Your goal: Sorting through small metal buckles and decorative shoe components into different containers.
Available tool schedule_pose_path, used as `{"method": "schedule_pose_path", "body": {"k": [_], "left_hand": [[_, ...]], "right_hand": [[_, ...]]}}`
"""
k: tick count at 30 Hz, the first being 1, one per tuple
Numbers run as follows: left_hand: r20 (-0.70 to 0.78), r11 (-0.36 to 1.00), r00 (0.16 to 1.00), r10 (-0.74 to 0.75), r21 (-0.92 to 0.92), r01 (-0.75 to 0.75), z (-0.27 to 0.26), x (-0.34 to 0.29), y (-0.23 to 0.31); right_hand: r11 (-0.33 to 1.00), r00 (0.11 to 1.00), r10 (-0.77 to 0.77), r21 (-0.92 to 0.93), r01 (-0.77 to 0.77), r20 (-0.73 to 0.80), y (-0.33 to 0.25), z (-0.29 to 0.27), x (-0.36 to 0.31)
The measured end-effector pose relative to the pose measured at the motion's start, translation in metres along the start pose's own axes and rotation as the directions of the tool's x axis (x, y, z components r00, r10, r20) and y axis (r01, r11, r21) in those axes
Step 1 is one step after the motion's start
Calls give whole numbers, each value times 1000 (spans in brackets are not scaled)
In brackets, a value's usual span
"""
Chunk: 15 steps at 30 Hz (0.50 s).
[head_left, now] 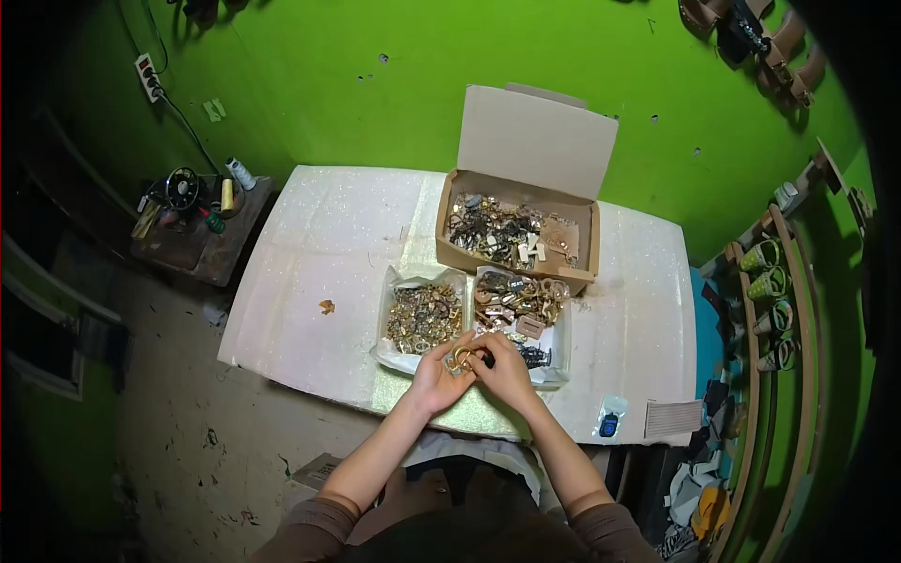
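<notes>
Over the near edge of the table, my left hand [435,383] is turned palm up and curled around small gold-coloured rings [459,357]. Reaching in from the other side, my right hand [508,373] has its fingers pinched at the rings. A small dark piece [487,358] shows by those fingers, its kind too small to tell. Just beyond my left hand lies a white-lined tray [382,328] heaped with small gold and silver metal fittings [424,314]. Another white tray [561,352], beyond my right hand, carries buckles [530,326] and dark pieces.
Behind the trays stands an open cardboard box [518,269] of mixed fittings. A brown scrap [327,307] lies on the left of the white table [282,253]. At right are a small packet [611,418] and a grey rectangle [672,418]. A side table [221,267] bears thread spools; a wooden rack [751,375] holds shoes.
</notes>
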<state>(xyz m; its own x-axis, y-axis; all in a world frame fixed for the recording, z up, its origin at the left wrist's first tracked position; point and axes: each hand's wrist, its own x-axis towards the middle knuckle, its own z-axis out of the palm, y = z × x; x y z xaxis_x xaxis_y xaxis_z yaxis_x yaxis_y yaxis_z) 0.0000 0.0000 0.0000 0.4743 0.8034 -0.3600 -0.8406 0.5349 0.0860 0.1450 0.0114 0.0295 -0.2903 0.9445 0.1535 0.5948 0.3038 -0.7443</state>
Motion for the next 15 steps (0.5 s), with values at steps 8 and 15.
{"method": "schedule_pose_path", "body": {"k": [8, 15], "left_hand": [[7, 985, 993, 114, -130, -112, 13, 12, -21], [-64, 948, 964, 257, -179, -264, 28, 18, -41]], "right_hand": [[747, 962, 220, 607, -271, 159, 29, -35, 12], [801, 964, 265, 551, -236, 26, 80, -49, 31]]}}
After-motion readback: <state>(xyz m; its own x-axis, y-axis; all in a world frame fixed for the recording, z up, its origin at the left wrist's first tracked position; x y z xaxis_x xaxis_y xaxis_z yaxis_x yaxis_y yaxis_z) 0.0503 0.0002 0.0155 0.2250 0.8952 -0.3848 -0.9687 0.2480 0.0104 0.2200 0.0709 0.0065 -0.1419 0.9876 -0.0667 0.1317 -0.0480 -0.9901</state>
